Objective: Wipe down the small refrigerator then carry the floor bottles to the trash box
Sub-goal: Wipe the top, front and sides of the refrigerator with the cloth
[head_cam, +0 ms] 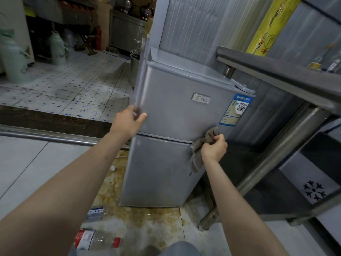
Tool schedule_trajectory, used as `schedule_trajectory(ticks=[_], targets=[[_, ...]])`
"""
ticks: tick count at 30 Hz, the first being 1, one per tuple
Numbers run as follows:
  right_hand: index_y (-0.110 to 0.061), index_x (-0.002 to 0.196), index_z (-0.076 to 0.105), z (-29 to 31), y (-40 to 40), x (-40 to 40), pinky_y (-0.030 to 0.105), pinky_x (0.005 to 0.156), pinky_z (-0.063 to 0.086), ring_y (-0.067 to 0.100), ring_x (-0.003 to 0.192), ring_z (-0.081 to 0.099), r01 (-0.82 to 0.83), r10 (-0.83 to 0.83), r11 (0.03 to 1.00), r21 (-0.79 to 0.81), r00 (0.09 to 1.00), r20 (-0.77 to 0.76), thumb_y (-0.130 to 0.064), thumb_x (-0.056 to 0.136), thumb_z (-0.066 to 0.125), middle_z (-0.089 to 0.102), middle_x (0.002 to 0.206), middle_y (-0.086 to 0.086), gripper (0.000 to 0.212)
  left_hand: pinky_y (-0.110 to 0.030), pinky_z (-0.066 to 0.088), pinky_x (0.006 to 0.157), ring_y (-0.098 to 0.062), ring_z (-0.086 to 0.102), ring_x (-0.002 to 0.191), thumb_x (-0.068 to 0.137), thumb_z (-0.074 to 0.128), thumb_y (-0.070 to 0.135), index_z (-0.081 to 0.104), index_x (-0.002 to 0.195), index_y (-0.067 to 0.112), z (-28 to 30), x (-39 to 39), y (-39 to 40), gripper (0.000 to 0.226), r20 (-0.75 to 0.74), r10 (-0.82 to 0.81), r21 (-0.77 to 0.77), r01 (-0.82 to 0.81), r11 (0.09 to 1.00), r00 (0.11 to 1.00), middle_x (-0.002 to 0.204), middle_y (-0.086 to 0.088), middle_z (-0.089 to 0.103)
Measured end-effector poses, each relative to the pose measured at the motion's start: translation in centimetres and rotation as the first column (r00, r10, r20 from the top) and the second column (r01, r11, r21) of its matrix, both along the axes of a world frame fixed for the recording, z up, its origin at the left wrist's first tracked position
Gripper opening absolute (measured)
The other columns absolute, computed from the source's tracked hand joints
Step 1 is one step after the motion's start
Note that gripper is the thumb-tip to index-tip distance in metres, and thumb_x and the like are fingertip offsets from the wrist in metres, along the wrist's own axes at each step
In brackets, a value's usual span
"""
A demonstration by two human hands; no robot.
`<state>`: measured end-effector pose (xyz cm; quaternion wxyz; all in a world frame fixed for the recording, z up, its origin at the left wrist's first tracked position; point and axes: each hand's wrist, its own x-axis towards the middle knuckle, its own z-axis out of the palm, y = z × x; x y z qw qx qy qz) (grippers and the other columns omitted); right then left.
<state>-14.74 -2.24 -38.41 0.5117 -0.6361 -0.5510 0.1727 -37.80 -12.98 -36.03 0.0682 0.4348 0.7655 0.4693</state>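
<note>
I see the small silver two-door refrigerator standing on stained floor tile, tucked beside a stainless steel table. My left hand grips the upper door's left edge, thumb on the front face. My right hand clutches a crumpled grey-brown cloth against the fridge's right edge at the seam between doors. Two clear plastic bottles lie on the floor before the fridge: blue-labelled, red-capped.

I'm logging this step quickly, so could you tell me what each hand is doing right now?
Left hand: grips the refrigerator's upper door edge.
Right hand: closed around the grey cloth.
</note>
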Motion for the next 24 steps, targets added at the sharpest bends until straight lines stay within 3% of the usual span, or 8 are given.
schedule_trajectory(ticks=[6,10,17,21,24], targets=[[-0.004,0.093,0.052,-0.7,-0.4,-0.3,0.035,0.088,0.038,0.036,0.095,0.053,-0.024,0.026,0.999,0.047,0.999,-0.027,0.006,0.078,0.051,0.049,0.109,0.018,0.018,-0.037,0.046,0.09,-0.034,0.06,0.104,0.091,0.053,0.039,0.059,0.111,0.008,-2.1,-0.1,-0.5,0.038,-0.037,0.01,-0.164,-0.016,0.986,0.999,0.108,-0.015,0.068],[-0.007,0.094,0.048,-1.4,-0.2,-0.4,0.044,0.089,0.044,0.038,0.097,0.052,-0.045,0.044,0.997,0.057,0.999,0.016,0.004,0.08,0.05,0.046,0.112,0.017,0.017,-0.038,0.047,0.087,-0.036,0.059,0.101,0.09,0.048,0.049,0.062,0.098,0.011,-2.5,-0.4,-0.3,0.041,-0.083,0.033,-0.247,-0.053,0.967,0.996,0.1,-0.017,0.068],[-0.001,0.103,0.047,-1.8,-0.4,-1.7,0.05,0.089,0.043,0.042,0.106,0.049,0.027,-0.028,0.996,0.09,1.0,0.013,0.002,0.083,0.049,0.046,0.118,0.022,0.021,-0.033,0.042,0.072,-0.031,0.058,0.086,0.091,0.042,0.054,0.057,0.074,0.018,-3.1,-0.9,-0.4,0.042,-0.161,-0.01,-0.244,-0.03,0.969,0.987,0.074,-0.007,0.062],[-0.006,0.107,0.046,-2.4,-1.0,-2.0,0.052,0.089,0.045,0.041,0.107,0.05,0.018,-0.022,0.998,0.053,0.998,0.066,-0.002,0.086,0.049,0.045,0.121,0.019,0.022,-0.033,0.047,0.074,-0.029,0.06,0.085,0.092,0.039,0.056,0.062,0.073,0.019,-3.3,-2.3,-0.8,0.047,-0.191,-0.106,-0.269,0.051,0.962,0.976,0.078,-0.007,0.067],[-0.008,0.105,0.048,-3.1,-1.5,-2.1,0.046,0.091,0.045,0.037,0.104,0.052,0.001,-0.007,0.998,0.065,0.996,0.087,-0.004,0.087,0.05,0.047,0.118,0.017,0.019,-0.033,0.047,0.075,-0.028,0.06,0.087,0.091,0.038,0.059,0.068,0.08,0.018,-3.8,-3.0,-0.8,0.051,-0.221,-0.171,-0.28,0.106,0.954,0.96,0.083,-0.008,0.069]])
